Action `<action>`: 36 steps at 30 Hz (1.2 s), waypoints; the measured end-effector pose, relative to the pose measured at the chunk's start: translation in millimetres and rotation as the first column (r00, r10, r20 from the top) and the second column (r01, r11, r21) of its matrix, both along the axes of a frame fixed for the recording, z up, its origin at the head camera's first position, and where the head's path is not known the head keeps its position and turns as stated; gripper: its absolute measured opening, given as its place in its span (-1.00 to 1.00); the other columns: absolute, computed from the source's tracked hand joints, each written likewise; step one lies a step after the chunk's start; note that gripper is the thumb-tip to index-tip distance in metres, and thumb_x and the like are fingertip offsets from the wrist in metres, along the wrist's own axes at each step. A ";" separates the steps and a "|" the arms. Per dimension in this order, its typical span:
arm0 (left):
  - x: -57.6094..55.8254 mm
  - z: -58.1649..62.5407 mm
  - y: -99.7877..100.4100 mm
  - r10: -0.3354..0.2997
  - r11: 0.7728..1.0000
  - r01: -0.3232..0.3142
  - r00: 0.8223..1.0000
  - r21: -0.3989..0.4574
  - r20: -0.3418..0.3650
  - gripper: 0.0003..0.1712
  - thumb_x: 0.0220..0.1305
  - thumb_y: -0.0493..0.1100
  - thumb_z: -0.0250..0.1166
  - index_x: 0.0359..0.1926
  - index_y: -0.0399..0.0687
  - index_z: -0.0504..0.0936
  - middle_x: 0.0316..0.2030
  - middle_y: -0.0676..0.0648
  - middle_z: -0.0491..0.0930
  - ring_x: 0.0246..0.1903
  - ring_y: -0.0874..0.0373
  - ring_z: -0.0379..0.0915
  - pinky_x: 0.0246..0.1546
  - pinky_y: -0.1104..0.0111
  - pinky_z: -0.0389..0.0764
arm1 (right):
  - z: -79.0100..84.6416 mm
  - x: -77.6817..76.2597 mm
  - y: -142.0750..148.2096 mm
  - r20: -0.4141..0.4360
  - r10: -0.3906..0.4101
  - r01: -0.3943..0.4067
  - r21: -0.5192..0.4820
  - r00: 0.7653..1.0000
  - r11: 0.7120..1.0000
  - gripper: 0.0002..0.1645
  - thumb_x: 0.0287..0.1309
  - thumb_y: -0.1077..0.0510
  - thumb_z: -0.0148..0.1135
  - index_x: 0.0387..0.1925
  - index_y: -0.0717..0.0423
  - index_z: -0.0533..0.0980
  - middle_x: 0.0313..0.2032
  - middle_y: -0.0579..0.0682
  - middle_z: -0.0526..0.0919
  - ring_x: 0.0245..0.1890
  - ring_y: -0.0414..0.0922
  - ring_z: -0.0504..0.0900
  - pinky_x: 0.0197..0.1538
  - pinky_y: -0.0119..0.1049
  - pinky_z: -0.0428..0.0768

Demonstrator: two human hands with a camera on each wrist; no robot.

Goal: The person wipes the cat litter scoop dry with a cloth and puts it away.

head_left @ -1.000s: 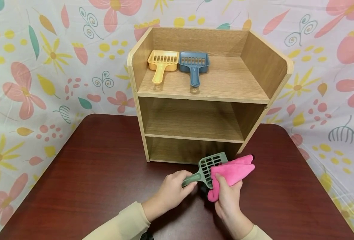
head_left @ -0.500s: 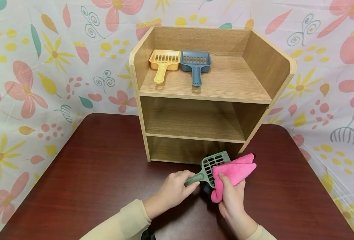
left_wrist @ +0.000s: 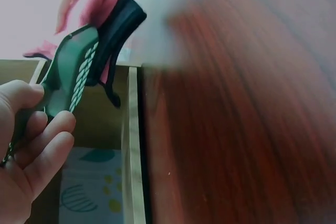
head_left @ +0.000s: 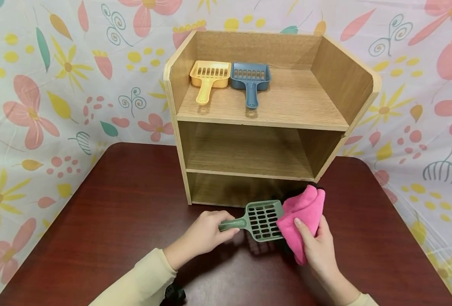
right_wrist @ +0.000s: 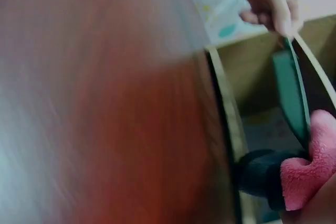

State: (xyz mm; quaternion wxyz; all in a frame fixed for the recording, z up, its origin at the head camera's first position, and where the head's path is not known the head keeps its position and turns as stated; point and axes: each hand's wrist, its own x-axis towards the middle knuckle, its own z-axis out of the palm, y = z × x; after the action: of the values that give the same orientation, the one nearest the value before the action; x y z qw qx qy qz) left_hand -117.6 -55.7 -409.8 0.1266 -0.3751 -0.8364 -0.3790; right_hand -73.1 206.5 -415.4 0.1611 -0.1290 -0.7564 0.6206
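Note:
My left hand (head_left: 206, 229) grips the handle of a green slotted litter scoop (head_left: 245, 222), with the scoop raised in front of the shelf unit. In the left wrist view the green litter scoop (left_wrist: 64, 69) appears nearly edge-on, fingers and thumb about its handle. A pink cloth (head_left: 302, 214) with a dark underside is pinched in my right hand (head_left: 321, 248), thumb on top. The cloth laps over the right end of the scoop's head. Seen from the right wrist, the fuzzy pink cloth (right_wrist: 310, 177) and its dark part meet the scoop's end.
Behind the hands stands a three-level wooden shelf unit (head_left: 262, 122). A yellow litter scoop (head_left: 204, 91) and a blue litter scoop (head_left: 251, 95) lie side by side on its top. All of this is on a dark red-brown table (head_left: 126, 204) before a flowered backdrop (head_left: 30, 106).
The green litter scoop has turned from slanted to nearly level across the view, shifting slightly left. The right hand and cloth have moved right toward the scoop's end, uncovering more slots.

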 end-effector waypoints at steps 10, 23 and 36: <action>-0.9 2.3 5.1 -0.092 0.995 0.098 0.979 0.023 -0.184 -0.82 0.03 -0.19 0.42 -0.34 -0.13 0.61 -0.51 0.03 0.64 -0.57 0.36 0.44 -0.49 0.69 0.44 | 19.8 -3.3 13.0 -0.091 0.381 -0.246 0.622 0.920 0.743 -0.56 0.17 0.23 0.21 0.10 0.27 0.46 -0.05 0.11 0.34 0.06 -0.19 0.19 0.00 -0.41 0.21; 1.5 5.0 8.5 -0.096 0.995 0.096 0.963 -0.011 -0.253 -0.81 0.02 -0.20 0.42 -0.33 -0.12 0.61 -0.47 0.04 0.65 -0.53 0.31 0.52 -0.43 0.61 0.53 | 24.2 -12.4 -1.9 -0.260 0.504 -0.001 0.888 0.824 0.461 -0.54 -0.13 0.23 0.36 -0.07 0.19 0.54 -0.19 0.04 0.57 -0.21 0.02 0.45 -0.11 -0.11 0.34; 0.8 3.7 11.4 -0.120 0.993 0.112 0.953 -0.045 -0.278 -0.79 0.07 -0.18 0.40 -0.28 -0.16 0.61 -0.44 0.00 0.64 -0.50 0.30 0.52 -0.43 0.61 0.53 | 27.9 -13.2 -16.1 -0.157 0.557 -0.039 0.945 0.815 0.323 -0.78 -0.12 0.18 0.43 -0.32 0.09 0.65 -0.34 -0.08 0.61 -0.32 -0.09 0.51 -0.19 -0.22 0.53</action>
State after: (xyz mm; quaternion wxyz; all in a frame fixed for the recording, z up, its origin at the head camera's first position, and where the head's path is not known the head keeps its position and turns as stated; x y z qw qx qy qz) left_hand -116.9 -44.2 -406.1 0.2159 -0.4754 -0.7918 -0.3169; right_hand -86.3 190.4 -387.5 0.2559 0.2794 -0.9164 0.1291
